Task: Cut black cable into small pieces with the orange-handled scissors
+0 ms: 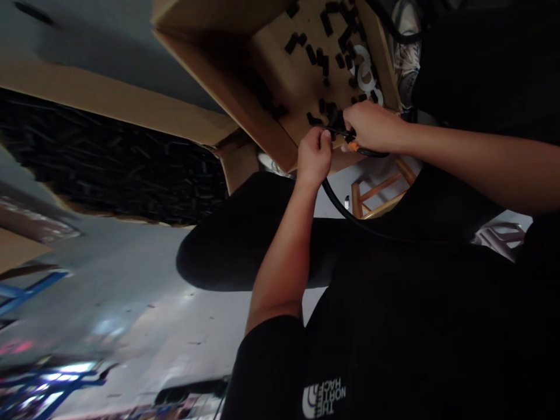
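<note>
My left hand (314, 156) is closed around a black flexible tube (336, 201), which curves down from the fist and across my lap. Close beside it, my right hand (375, 125) grips a hand cutter with black and orange handles (353, 144). The cutter's dark jaws meet the tube just past my left thumb; whether they are fully closed is too dark to tell. Both hands are over the near edge of a cardboard box (205, 76). Short black tube pieces (326, 23) lie scattered on its bottom, with several white rings (364, 76) along one side.
A long carton filled with black pieces (126, 157) stands to the left. A wooden stool (378, 195) is below the hands, and a shoe (406, 46) rests beside the box. Blue metal frames (30, 291) stand farther off on the grey floor.
</note>
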`<state>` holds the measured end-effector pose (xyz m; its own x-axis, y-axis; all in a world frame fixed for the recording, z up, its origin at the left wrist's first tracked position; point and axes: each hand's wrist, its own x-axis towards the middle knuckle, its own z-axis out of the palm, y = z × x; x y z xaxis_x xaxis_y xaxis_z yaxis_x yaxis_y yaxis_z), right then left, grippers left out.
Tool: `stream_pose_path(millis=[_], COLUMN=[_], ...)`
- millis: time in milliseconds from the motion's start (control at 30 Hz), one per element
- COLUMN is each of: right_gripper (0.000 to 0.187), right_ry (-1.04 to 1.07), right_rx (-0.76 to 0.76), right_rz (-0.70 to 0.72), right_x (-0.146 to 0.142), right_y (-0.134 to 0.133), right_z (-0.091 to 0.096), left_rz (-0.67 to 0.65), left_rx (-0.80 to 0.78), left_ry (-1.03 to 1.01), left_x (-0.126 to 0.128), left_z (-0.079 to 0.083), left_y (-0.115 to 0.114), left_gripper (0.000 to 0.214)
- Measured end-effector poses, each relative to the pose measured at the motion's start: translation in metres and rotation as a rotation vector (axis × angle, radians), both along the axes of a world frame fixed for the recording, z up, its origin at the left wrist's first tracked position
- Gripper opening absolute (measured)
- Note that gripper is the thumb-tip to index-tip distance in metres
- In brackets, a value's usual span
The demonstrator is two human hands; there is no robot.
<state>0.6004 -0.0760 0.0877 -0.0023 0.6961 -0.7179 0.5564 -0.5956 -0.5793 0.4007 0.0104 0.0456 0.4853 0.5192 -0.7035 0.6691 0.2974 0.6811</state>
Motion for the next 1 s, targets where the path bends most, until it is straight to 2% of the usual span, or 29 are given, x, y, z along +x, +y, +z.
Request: stream_pose_path(millis=[100,200,400,467,567,633,733,833,933,1000], right_gripper=[0.021,0.014,0.005,0.013,0.019,0.016,0.024,0.025,0.026,0.032], right_ry=[0.078,0.103,0.032,0.010,0.004,-0.002,0.051,0.117,0.112,0.147], right_rx=[-0.058,-0.108,-0.035,-0.017,0.004,0.009,-0.019,-0.055,-0.008,0.017], right_rz=[0.037,0.034,0.020,0.025,0.018,-0.001,-0.013,-0.032,-0.140,-0.262], right_x=[-0.003,-0.003,-0.002,-0.003,-0.004,-0.003,0.000,0.006,0.013,0.015], right_y=[0.006,0.012,0.009,0.007,0.006,0.009,0.015,0.022,0.022,0.014], right_z=[-0.008,-0.019,-0.041,-0.043,-0.038,-0.028,-0.012,-0.001,0.006,0.015], left_rz=[-0.044,-0.075,-0.168,-0.224,-0.322,-0.385,-0.426,-0.325,-0.042,0.181], left_rx=[0.082,0.072,0.255,0.324,0.420,0.475,0.524,0.501,0.374,0.284], left_ry=[0.074,0.066,0.064,0.128,0.224,0.266,0.299,0.259,0.070,-0.123], left_x=[0.002,0.002,-0.003,-0.003,0.000,0.003,0.009,0.012,0.013,0.012], left_z=[-0.005,-0.009,-0.019,-0.017,-0.010,-0.002,0.004,-0.002,-0.004,0.009], left_y=[-0.003,-0.004,0.004,0.004,0.002,0.000,0.000,0.009,0.029,0.042], left_gripper=[0.047,0.041,0.034,0.030,0.023,0.018,0.016,0.022,0.038,0.053])
